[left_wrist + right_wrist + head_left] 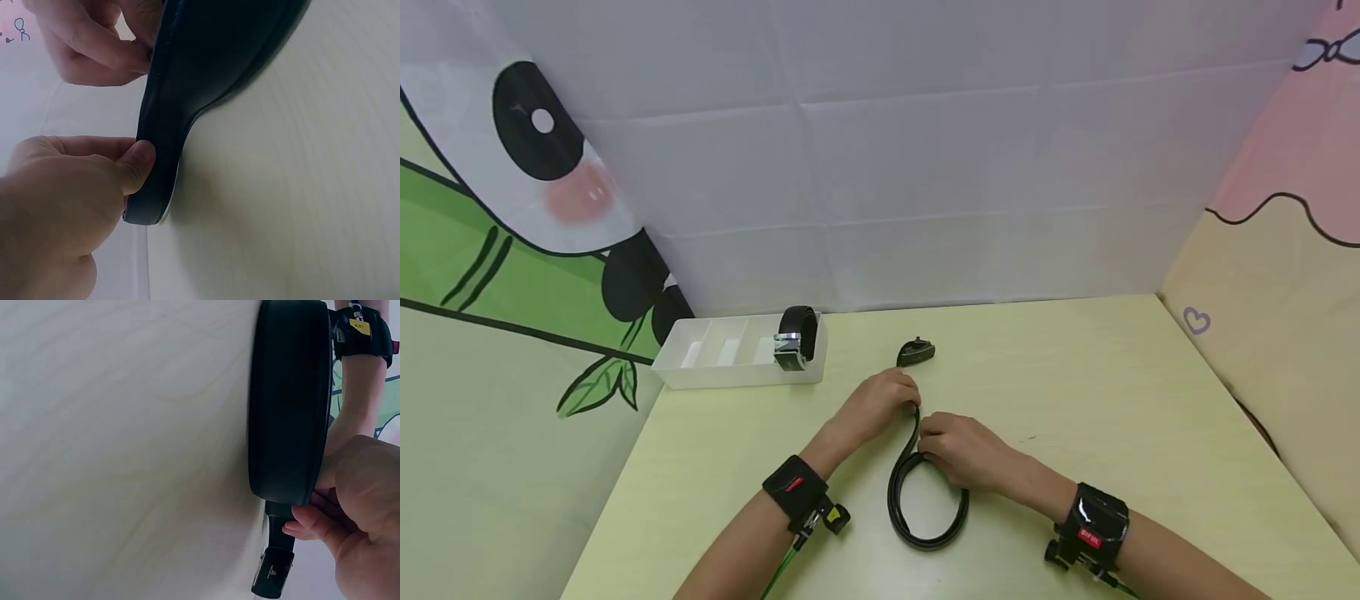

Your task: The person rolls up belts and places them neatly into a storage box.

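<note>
A black belt (929, 543) stands on its edge on the table, its strap wound into a loose round coil. From the coil a single length runs away to the buckle (916, 353) at the far end, seen also as a dark buckle piece (273, 573) in the right wrist view. My left hand (882, 402) pinches this length between thumb and fingers, just short of the buckle. On the coil's far right side, my right hand (962, 450) pinches the strap (290, 400); some of its fingertips are hidden behind the belt.
A white compartment tray (700, 379) stands at the table's back left. In its right end sits another rolled black belt (808, 329) with a silver buckle. A pale cloth wall (925, 208) rises behind the light wood table (1112, 400), with printed cloth at both sides.
</note>
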The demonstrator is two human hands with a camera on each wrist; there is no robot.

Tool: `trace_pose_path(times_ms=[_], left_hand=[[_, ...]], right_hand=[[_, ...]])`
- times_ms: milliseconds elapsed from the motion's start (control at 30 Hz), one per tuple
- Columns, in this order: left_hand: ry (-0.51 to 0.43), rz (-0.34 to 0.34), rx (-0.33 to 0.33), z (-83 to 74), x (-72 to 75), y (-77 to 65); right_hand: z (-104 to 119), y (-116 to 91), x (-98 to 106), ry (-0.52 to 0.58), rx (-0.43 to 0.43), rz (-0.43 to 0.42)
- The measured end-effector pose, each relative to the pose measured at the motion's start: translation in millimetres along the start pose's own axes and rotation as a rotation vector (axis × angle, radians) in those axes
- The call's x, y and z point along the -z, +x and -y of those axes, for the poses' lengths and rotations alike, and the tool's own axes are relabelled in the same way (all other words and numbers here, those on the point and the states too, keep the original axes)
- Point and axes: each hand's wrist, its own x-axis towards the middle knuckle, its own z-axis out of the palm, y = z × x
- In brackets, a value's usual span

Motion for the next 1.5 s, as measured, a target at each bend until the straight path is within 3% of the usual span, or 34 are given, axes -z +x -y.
trace_pose_path(times_ms=[167, 367, 467, 567, 633, 800, 933, 1200, 1300, 1367, 1500], left_hand=[[-0.045, 0.01, 0.006, -1.2, -1.0, 0.7], [-0.032, -0.037, -0.035, -0.7, -4.6, -2.0], [-0.024, -0.061, -0.018, -2.3, -4.5, -3.9], [-0.041, -0.081, 0.064, -7.8, 0.6, -9.6], [-0.101, -0.07, 0.143, -14.0, 7.7, -16.2], [-0.358, 0.067, 0.343, -32.8, 26.8, -38.2], [-0.459, 0.14, 0.428, -48.5, 32.6, -50.1], [-0.332, 0.047, 0.496, -68.8, 21.3, -51.3], [-0.314, 0.029, 0.497, -70.3, 17.6, -50.8], [-0.312, 0.022, 0.493, -70.4, 17.0, -50.5], [-0.315, 0.019, 0.503, -69.8, 18.7, -49.9]], right_hand=[[-1, -1, -5, -0.019, 0.006, -0.062], [-3, 0, -9, 0.004, 0.034, -0.081], [-5, 1, -11, 0.009, 0.031, -0.084], [-6, 2, -12, 0.002, 0.02, -0.082], [-6, 3, -13, 0.005, 0.011, -0.082], [-4, 4, -15, 0.042, -0.02, -0.103], [-3, 4, -14, 0.072, -0.066, -0.108], [-6, 5, -7, 0.148, -0.102, -0.044], [-13, 5, 4, 0.163, -0.169, -0.034], [-23, 5, 15, 0.122, -0.253, -0.047], [-49, -1, 26, -0.09, -0.398, -0.063]])
